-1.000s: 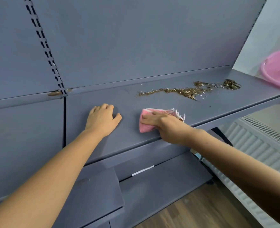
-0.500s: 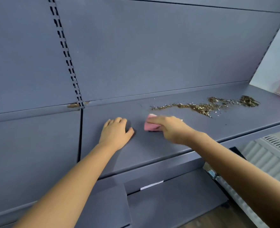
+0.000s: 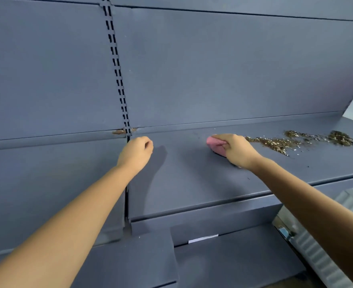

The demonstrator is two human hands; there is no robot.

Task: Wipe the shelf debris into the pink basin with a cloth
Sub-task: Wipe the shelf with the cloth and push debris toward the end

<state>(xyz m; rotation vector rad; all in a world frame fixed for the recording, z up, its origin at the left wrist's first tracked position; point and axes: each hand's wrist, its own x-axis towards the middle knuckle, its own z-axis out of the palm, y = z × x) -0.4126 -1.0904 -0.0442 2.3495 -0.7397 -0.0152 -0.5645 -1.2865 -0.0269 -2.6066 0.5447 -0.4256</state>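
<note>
The pink cloth (image 3: 216, 146) is sitting bunched on the blue-grey shelf (image 3: 192, 183), near the back edge, and the right hand (image 3: 237, 149) is closing over it from the right, fingers (image 3: 223, 140) curling down across its top and thumb tucking under, so only the left end of the cloth is showing beyond the knuckles. The brown gritty debris (image 3: 279, 142) is lying in a ragged line just right of that hand, its near end almost touching the knuckles, thinning and then thickening into a darker heap (image 3: 340, 138) far along the shelf (a few pale specks are scattered in front of it).

The left hand (image 3: 137, 151) is resting at the shelf's left end by the seam between shelf sections, fingers curling loosely inward and gripping nothing. Behind it a slotted upright (image 3: 117, 67) is running up the back panel (image 3: 223, 69), with a small rusty smear (image 3: 119, 132) at its foot. A white ribbed radiator (image 3: 316, 246) is showing at lower right.

Compared with half a second ago, the cloth is sitting closer to the start of the debris line, the left hand is curling where it was lying flat, and the pink basin is no longer showing at the right edge.
</note>
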